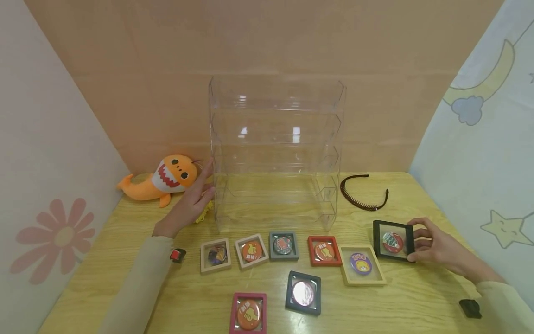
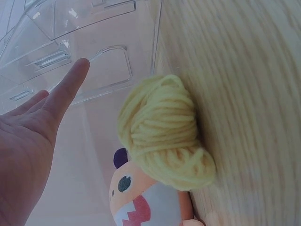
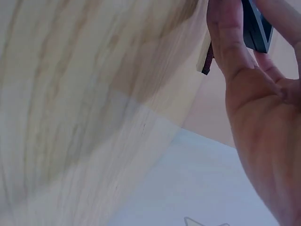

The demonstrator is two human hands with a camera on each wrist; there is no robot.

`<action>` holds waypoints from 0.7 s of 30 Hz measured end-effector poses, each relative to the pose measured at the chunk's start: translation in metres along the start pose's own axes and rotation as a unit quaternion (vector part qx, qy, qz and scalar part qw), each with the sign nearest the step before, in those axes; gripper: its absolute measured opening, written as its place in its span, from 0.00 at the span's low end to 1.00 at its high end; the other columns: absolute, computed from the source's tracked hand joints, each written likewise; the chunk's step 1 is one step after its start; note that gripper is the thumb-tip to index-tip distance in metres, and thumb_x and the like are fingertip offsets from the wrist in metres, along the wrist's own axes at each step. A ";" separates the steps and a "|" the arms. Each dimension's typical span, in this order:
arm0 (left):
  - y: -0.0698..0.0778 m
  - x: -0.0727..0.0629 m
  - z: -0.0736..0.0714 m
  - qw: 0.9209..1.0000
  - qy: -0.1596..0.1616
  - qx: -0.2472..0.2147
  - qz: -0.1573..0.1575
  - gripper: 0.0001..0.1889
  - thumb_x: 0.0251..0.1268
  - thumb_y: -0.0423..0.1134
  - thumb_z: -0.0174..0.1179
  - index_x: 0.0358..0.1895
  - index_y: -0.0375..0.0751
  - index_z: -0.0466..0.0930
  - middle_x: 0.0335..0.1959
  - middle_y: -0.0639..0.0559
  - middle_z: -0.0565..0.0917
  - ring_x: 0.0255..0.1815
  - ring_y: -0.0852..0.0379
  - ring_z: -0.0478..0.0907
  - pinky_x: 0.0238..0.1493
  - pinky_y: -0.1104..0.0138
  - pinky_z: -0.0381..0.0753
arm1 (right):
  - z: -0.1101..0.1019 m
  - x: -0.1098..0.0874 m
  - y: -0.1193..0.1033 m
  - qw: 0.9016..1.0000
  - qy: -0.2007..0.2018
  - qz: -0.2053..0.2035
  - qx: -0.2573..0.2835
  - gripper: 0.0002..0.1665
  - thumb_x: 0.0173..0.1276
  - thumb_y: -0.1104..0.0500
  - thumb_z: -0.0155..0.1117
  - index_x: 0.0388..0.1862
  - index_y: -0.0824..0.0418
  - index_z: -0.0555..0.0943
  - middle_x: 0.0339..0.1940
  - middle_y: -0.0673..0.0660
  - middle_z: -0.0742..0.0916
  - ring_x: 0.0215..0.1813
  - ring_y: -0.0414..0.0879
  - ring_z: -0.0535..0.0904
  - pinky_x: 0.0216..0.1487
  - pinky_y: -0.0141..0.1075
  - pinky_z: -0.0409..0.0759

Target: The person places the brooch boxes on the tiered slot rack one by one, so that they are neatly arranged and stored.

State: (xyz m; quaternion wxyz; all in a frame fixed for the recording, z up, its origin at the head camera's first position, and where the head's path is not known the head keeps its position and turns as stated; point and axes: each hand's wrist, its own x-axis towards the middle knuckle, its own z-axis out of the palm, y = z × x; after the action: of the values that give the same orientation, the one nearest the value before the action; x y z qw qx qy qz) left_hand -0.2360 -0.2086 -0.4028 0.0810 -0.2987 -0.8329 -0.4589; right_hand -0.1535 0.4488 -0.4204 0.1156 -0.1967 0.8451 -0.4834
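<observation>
My left hand [image 1: 187,204] has its fingers extended against the left side of a clear acrylic tiered display rack [image 1: 274,110]; in the left wrist view the fingertips lie along its side panel. At the right, my right hand [image 1: 435,246] pinches the right edge of a black square display frame [image 1: 377,241] with a red and green round badge [image 1: 392,242] inside. That frame looks tilted; whether it touches the table is unclear. Just left of it lie a cream frame with a purple bear badge [image 1: 361,263] and a red frame [image 1: 323,264] with a thumbs-up badge.
More framed badges lie before the rack: a grey frame [image 1: 272,250], two beige ones, a dark frame [image 1: 290,290] and a magenta frame [image 1: 232,313]. An orange plush shark [image 1: 143,189] and yellow yarn [image 2: 162,132] sit left. A dark headband [image 1: 359,203] lies right of the rack.
</observation>
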 end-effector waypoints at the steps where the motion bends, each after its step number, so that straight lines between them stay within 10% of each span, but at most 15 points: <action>1: 0.000 0.000 0.000 1.000 0.000 -0.002 0.000 0.41 0.81 0.31 0.47 0.83 0.64 0.34 0.83 0.49 0.44 0.67 0.34 0.72 0.62 0.43 0.75 | 0.000 -0.001 -0.001 1.000 0.009 0.006 -0.005 0.42 0.62 0.77 0.68 0.67 0.56 0.60 0.44 0.58 0.84 0.43 0.46 0.86 0.34 0.38 0.85; 21: 0.006 -0.001 0.000 1.000 0.000 0.006 0.004 0.42 0.80 0.29 0.46 0.83 0.65 0.32 0.83 0.48 0.44 0.67 0.33 0.71 0.63 0.44 0.74 | 0.007 -0.011 -0.024 0.978 0.177 0.016 -0.110 0.28 0.68 0.70 0.69 0.63 0.61 0.70 0.42 0.40 0.86 0.36 0.39 0.87 0.32 0.34 0.85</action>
State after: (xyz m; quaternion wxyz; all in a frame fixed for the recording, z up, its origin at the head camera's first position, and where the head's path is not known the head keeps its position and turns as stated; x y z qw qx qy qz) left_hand -0.2324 -0.2069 -0.3988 0.0848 -0.3016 -0.8342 -0.4539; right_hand -0.1356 0.4377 -0.4034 -0.0506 -0.1057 0.9032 -0.4129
